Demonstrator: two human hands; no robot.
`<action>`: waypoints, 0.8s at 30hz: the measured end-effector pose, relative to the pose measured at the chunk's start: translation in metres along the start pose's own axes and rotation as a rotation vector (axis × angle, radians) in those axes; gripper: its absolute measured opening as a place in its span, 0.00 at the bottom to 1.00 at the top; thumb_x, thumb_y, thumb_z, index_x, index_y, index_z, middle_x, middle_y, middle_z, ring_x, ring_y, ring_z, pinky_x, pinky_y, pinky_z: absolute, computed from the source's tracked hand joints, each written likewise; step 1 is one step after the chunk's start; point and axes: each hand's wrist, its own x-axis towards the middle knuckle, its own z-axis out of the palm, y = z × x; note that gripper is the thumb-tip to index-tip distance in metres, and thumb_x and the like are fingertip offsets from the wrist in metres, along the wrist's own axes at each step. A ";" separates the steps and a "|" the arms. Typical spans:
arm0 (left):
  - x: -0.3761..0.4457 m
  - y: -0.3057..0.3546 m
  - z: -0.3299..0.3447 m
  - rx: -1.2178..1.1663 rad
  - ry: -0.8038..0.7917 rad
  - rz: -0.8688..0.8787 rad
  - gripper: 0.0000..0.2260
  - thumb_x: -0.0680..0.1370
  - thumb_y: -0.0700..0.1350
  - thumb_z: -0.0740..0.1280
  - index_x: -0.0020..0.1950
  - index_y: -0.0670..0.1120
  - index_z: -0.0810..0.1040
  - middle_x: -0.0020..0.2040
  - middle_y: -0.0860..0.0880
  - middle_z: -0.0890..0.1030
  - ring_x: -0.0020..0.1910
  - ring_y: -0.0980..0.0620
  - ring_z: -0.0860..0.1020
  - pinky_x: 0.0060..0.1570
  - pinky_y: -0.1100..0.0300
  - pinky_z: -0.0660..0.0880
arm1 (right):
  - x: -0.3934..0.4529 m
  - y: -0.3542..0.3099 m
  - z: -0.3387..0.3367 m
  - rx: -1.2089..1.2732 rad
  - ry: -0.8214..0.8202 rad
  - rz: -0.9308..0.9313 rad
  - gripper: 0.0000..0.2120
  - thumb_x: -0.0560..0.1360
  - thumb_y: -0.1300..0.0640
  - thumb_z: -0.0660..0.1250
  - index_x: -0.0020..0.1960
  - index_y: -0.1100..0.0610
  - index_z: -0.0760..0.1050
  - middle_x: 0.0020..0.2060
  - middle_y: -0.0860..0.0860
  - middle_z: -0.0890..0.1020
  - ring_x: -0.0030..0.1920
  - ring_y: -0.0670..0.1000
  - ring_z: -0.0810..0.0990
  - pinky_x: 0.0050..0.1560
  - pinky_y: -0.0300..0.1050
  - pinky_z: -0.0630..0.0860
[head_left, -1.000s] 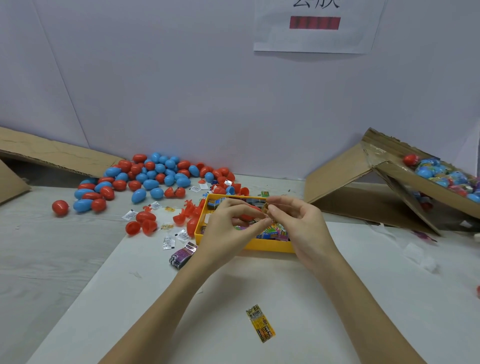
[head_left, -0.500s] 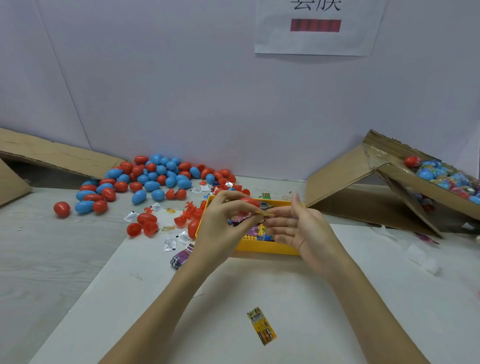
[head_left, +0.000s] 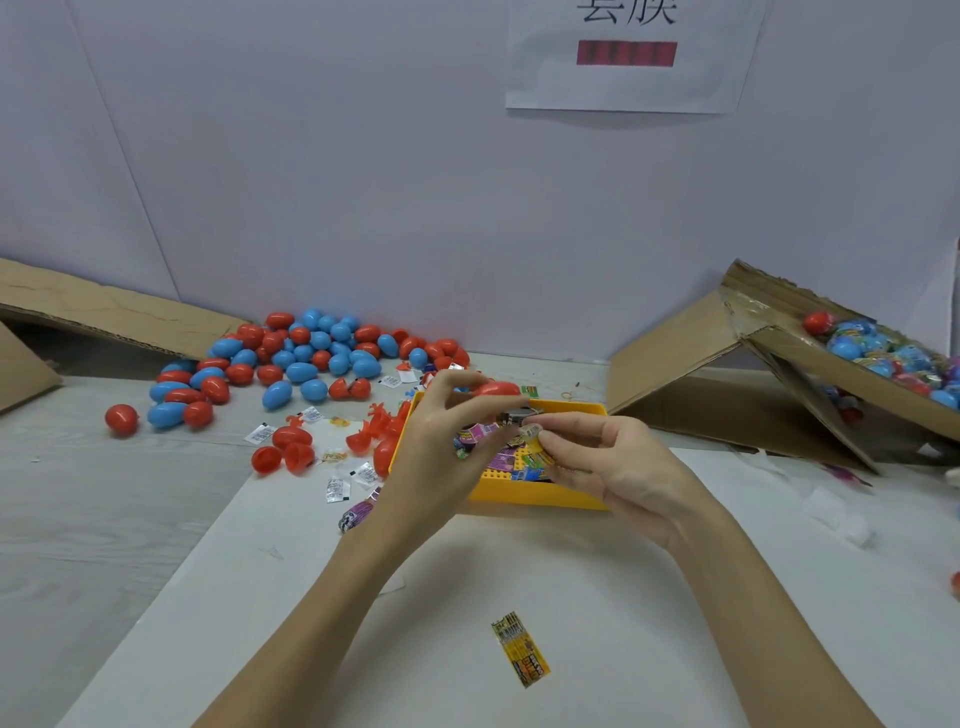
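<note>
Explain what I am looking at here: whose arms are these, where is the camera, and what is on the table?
There is no machine here. A person works with bare hands, and one wide camera worn on the head looks forward and down, so both arms enter from the bottom edge. The left hand holds a red egg shell above a yellow tray of small printed packets. The right hand pinches a small pale item in its fingers; what it is cannot be told. Behind the tray lies a pile of red and blue plastic eggs. On the right, a tilted cardboard box holds wrapped eggs. One loose packet lies on the white sheet.
</note>
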 end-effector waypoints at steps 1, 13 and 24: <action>0.000 -0.001 0.000 0.021 0.030 -0.026 0.13 0.78 0.42 0.72 0.62 0.50 0.84 0.61 0.49 0.75 0.57 0.53 0.77 0.56 0.70 0.75 | 0.001 0.001 0.001 -0.046 0.069 -0.047 0.09 0.76 0.64 0.73 0.55 0.61 0.85 0.50 0.56 0.88 0.54 0.55 0.87 0.47 0.41 0.83; -0.004 0.002 0.011 -0.319 -0.031 -0.369 0.14 0.79 0.46 0.72 0.65 0.49 0.79 0.56 0.55 0.84 0.53 0.57 0.84 0.54 0.56 0.83 | 0.006 0.016 0.010 -0.283 0.429 -0.312 0.03 0.76 0.56 0.75 0.49 0.54 0.86 0.43 0.50 0.88 0.48 0.50 0.87 0.49 0.51 0.85; -0.004 0.003 0.012 -0.308 -0.031 -0.374 0.15 0.77 0.44 0.74 0.64 0.47 0.80 0.57 0.55 0.84 0.54 0.60 0.83 0.52 0.64 0.81 | 0.005 0.016 0.015 -0.268 0.426 -0.304 0.02 0.76 0.57 0.75 0.48 0.50 0.84 0.41 0.50 0.88 0.41 0.51 0.88 0.48 0.53 0.85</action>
